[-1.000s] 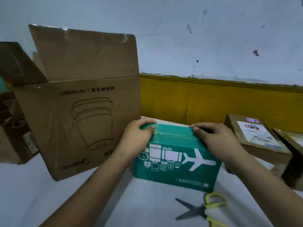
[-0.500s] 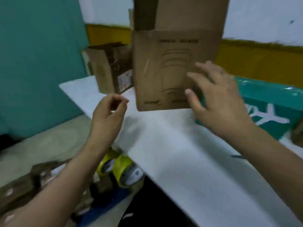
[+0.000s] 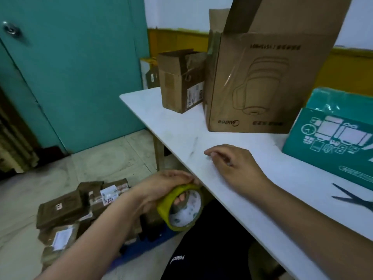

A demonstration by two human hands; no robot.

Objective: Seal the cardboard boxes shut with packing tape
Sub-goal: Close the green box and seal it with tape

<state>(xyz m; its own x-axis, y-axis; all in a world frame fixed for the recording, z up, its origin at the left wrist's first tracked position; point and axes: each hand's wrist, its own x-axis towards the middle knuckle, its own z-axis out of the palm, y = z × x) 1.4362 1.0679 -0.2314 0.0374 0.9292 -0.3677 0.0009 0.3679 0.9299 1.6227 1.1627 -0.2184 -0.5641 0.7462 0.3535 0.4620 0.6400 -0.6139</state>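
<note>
The open-flapped brown box point(image 3: 260, 83) and the teal box point(image 3: 331, 136) stand on the white table point(image 3: 181, 128), insides hidden, while the left hand point(image 3: 161, 188) curls its fingers through a yellow-rimmed tape roll point(image 3: 187, 217) below the near edge and the right hand point(image 3: 238, 166) rests loosely curled.

Table: white top point(image 3: 191, 126), with its left end and front edge in view.
Far left corner: small brown box point(image 3: 177, 85), upright, flaps open.
Far edge: large brown box point(image 3: 252, 87) just beside the small one, flaps raised.
Right side: teal box point(image 3: 333, 142), near the large one.
Front edge, right: scissors point(image 3: 355, 197), blades apart, in front of the teal box.
Front edge, middle: right hand point(image 3: 238, 168) rests there, fingers loosely curled.
Floor: pale tiles point(image 3: 101, 158), with a pile of brown parcels point(image 3: 66, 215) off the table's left end.
</note>
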